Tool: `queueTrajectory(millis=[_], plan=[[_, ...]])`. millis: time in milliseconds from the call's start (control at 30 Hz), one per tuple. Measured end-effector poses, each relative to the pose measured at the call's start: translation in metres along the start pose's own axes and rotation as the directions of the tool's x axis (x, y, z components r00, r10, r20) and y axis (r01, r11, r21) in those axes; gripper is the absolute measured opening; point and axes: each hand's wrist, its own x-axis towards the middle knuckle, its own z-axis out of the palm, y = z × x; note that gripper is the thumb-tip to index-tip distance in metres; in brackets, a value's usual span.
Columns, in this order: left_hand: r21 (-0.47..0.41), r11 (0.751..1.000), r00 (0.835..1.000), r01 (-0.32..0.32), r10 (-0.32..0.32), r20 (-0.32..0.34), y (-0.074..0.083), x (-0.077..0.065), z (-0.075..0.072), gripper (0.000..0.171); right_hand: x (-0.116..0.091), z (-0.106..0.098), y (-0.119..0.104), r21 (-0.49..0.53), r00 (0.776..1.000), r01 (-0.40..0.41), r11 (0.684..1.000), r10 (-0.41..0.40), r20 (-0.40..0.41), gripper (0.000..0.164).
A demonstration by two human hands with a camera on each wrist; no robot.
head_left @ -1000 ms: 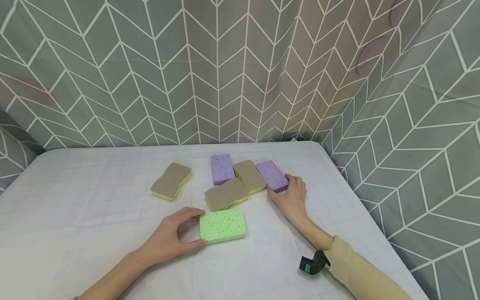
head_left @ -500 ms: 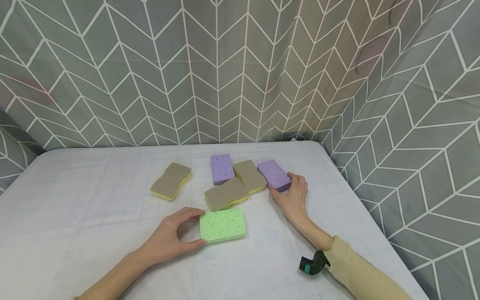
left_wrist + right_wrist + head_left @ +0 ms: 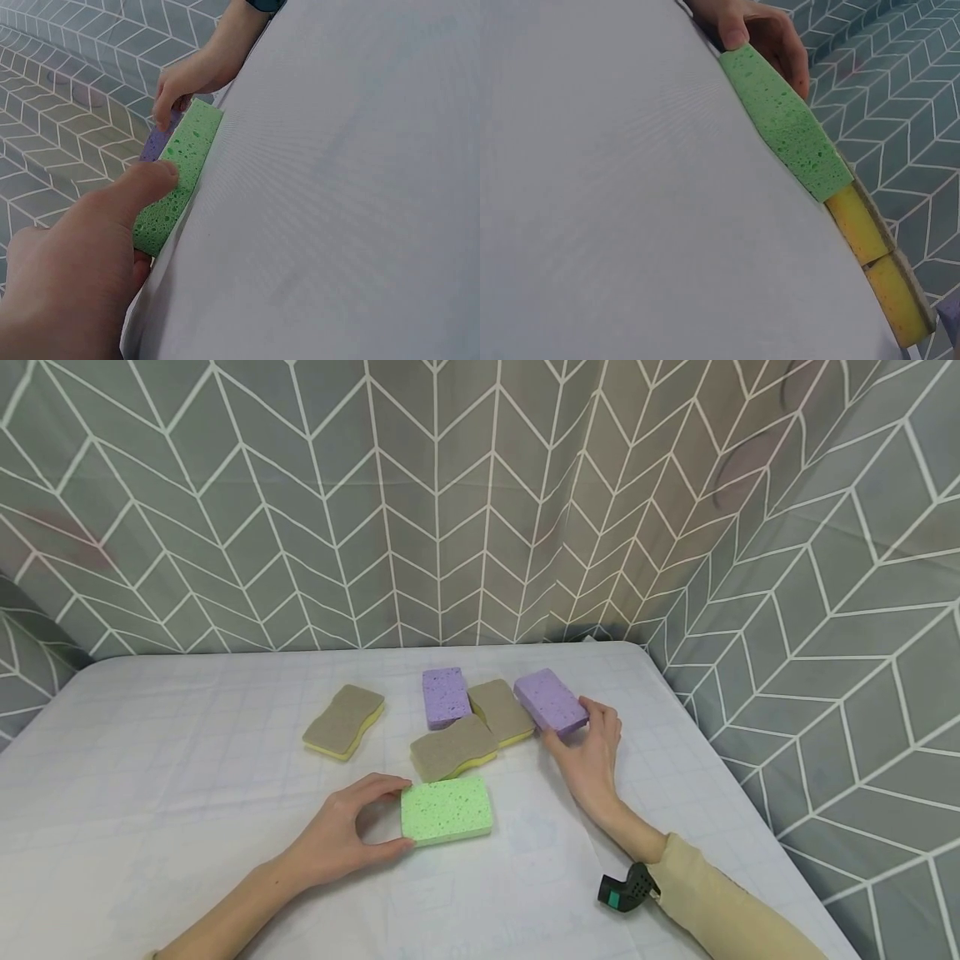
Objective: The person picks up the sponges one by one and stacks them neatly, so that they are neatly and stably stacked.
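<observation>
Head view: the right hand [image 3: 588,764] pinches the near end of the right-hand purple sponge [image 3: 550,700], thumb and fingers a sponge's breadth apart; over the last second this sponge has shifted backward and to the right and now appears lifted, which suggests that it is being taken from the group. The left hand [image 3: 337,835] stays in place, holding the short left end of the green sponge [image 3: 446,810] at the front. Six sponges are counted on or over the white tablecloth [image 3: 187,793]: one green, two purple, including the rear purple sponge [image 3: 446,697], and three tan-and-yellow, namely the lone scrub sponge [image 3: 342,721], the middle scrub sponge [image 3: 453,747] and the rear scrub sponge [image 3: 500,710]. Left wrist view: the left thumb presses the green sponge's long side; one purple sponge shows beyond. Right wrist view: two yellow edges lie past the green sponge; the right grip cannot be judged here.
</observation>
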Motion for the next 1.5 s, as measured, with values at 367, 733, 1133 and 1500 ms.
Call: queueTrajectory(millis=[367, 733, 1133, 1500], plan=[[-0.007, 1.0, 1.0, -0.01, 0.01, -0.002, -0.001, 0.0, 0.001, 0.063, -0.008, 0.001, -0.001, 0.106, 0.972, 0.232, 0.967, -0.234, 0.013, 0.067], [-0.004, 1.0, 1.0, 0.015, -0.015, 0.005, 0.001, -0.001, 0.001, 0.064, -0.019, 0.0, -0.009, 0.245, 0.957, 0.203, 0.948, -0.245, 0.155, 0.065], [-0.009, 1.0, 1.0, 0.005, -0.005, 0.002, -0.001, -0.002, 0.001, 0.064, -0.029, 0.003, -0.015, 0.383, 0.895, 0.269, 0.884, -0.376, 0.24, 0.068], [-0.012, 1.0, 1.0, -0.002, 0.002, 0.004, -0.003, 0.0, 0.001, 0.065, -0.036, 0.006, -0.019, 0.49, 0.75, 0.361, 0.793, -0.56, 0.353, 0.066]])
